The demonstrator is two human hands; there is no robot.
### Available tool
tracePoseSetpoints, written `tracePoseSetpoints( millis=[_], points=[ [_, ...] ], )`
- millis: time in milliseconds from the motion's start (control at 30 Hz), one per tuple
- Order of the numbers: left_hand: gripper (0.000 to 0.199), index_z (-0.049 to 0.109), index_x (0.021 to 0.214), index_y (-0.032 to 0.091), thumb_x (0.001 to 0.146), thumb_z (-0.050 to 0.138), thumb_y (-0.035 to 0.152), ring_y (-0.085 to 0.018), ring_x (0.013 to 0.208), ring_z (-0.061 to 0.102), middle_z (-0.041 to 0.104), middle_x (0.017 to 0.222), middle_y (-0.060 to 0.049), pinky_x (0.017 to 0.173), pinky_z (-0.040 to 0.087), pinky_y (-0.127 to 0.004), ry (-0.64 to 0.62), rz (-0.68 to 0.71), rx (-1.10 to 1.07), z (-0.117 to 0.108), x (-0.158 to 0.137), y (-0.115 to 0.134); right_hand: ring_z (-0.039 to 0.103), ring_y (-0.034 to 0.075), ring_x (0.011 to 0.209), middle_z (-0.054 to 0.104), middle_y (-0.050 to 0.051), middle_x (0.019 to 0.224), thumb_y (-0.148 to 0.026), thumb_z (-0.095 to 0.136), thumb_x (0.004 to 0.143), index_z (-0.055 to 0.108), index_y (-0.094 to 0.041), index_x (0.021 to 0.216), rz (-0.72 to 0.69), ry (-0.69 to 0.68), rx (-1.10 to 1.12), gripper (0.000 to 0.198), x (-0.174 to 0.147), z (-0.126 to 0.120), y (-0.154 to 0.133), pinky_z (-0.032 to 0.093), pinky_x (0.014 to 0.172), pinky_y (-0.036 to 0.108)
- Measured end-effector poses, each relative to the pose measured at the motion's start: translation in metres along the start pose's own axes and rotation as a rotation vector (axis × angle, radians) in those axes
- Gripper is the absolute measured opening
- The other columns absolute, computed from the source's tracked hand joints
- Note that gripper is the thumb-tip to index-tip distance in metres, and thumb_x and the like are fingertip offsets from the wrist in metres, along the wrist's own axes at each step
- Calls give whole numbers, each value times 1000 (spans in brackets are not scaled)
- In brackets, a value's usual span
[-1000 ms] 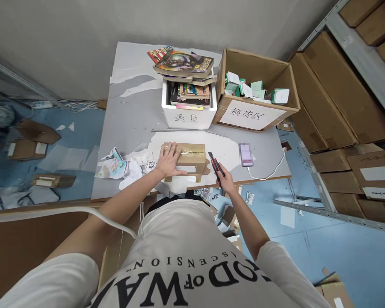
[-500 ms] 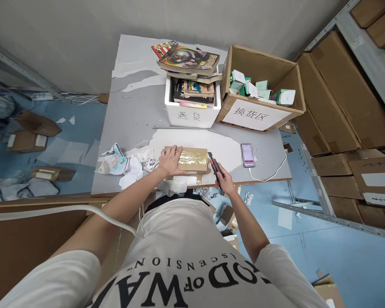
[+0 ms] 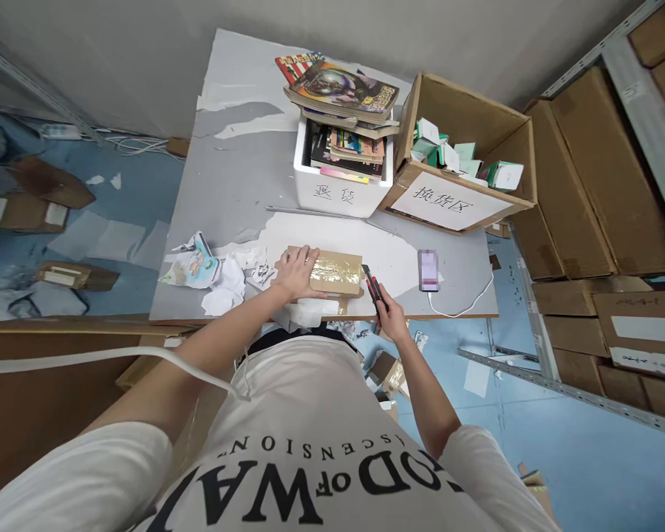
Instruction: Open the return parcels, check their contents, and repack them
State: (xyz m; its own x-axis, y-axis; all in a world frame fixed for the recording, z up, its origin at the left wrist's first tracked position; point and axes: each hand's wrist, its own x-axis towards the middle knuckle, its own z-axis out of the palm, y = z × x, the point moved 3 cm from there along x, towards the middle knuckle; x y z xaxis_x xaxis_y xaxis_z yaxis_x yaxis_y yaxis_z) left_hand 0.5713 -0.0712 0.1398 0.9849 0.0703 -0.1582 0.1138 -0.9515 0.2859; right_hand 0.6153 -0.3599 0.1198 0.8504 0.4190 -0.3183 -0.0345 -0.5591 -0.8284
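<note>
We rest our left hand (image 3: pixel 297 273), fingers spread, on the taped carton (image 3: pixel 337 272) at the near side of the table (image 3: pixel 230 181) — our right hand (image 3: pixel 391 316) grips a box cutter (image 3: pixel 372 286) just right.

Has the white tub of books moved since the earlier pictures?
No, against the table, the white tub keeps its place beside the big carton.

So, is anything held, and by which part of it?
The right grip holds the knife by its handle; the left grip rests on one end of the box.
</note>
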Motion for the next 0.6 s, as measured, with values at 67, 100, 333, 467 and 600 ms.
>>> tracePoseSetpoints(
  millis=[67, 100, 333, 467, 600],
  points=[
    [116, 24, 147, 13, 57, 61, 76, -42, 129, 28, 31, 145, -23, 106, 14, -53, -12, -7, 2, -1, 0, 0, 47, 12, 39, 56, -2, 54, -45, 43, 89, 32, -17, 148, 15, -13, 20, 66, 1, 2, 0, 47, 43, 26],
    [116, 24, 148, 13, 57, 61, 75, -42, 129, 28, 31, 145, -23, 106, 14, -53, -15, -7, 4, -1, 0, 0, 47, 12, 38, 56, -3, 53, -45, 43, 89, 32, -17, 148, 24, -22, 27, 66, 2, 3, 0, 47, 42, 26],
    [112, 25, 147, 12, 59, 63, 70, -43, 127, 30, 33, 144, -24, 105, 15, -55, 25, -6, 5, 5, -2, -1, 45, 10, 37, 57, -2, 57, -39, 46, 88, 41, -21, 144, -12, -86, -53, 59, 8, -14, -16, 44, 41, 25],
    [109, 25, 148, 13, 61, 65, 66, -43, 128, 30, 32, 145, -24, 104, 16, -56, 20, -33, -14, 7, -3, -1, 44, 10, 36, 50, -5, 49, -38, 47, 88, 41, -21, 144, -32, -154, -69, 59, -2, -27, -15, 42, 40, 24],
    [109, 24, 148, 15, 60, 67, 64, -44, 129, 29, 31, 146, -23, 105, 16, -56, -5, -59, -37, 6, -2, 0, 43, 10, 36, 49, -6, 47, -40, 47, 89, 40, -22, 144, -14, -241, -18, 59, -25, -19, 1, 42, 41, 24]
  ],
)
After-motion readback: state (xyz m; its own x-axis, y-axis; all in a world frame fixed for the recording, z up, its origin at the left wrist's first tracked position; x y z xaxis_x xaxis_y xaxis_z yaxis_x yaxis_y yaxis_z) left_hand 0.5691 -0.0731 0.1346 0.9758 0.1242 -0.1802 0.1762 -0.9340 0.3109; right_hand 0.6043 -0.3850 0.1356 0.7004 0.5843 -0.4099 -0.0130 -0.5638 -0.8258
